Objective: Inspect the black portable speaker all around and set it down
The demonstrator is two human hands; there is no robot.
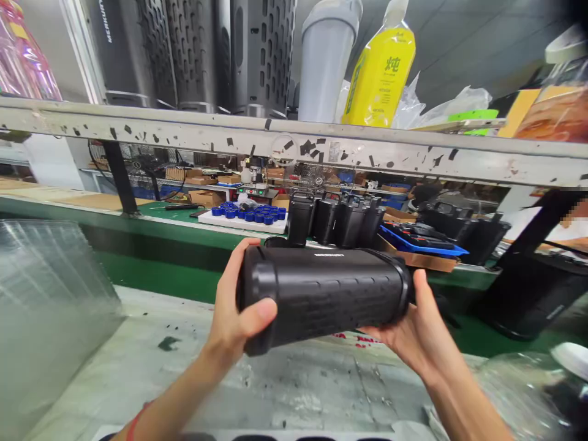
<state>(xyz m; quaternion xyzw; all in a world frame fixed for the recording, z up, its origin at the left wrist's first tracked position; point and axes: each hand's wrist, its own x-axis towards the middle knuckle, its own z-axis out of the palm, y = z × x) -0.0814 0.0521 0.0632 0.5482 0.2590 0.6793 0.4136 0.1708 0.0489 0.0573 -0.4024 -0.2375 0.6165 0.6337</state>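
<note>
A black cylindrical speaker [324, 294] lies sideways in the air above the worn grey bench [294, 386], held by both hands. My left hand [234, 306] grips its left end, thumb across the front. My right hand [416, 324] cups the right end from below and behind. The speaker has a ribbed, textured shell and a small white logo on top.
A green conveyor belt [156, 269] runs behind the bench. Several black speakers [335, 217] and a white tray of blue caps [250, 215] stand beyond it. A stack of clear plastic bags [50, 306] lies at left. A metal shelf rail [294, 144] crosses overhead, carrying speaker shells and a yellow bottle [379, 70].
</note>
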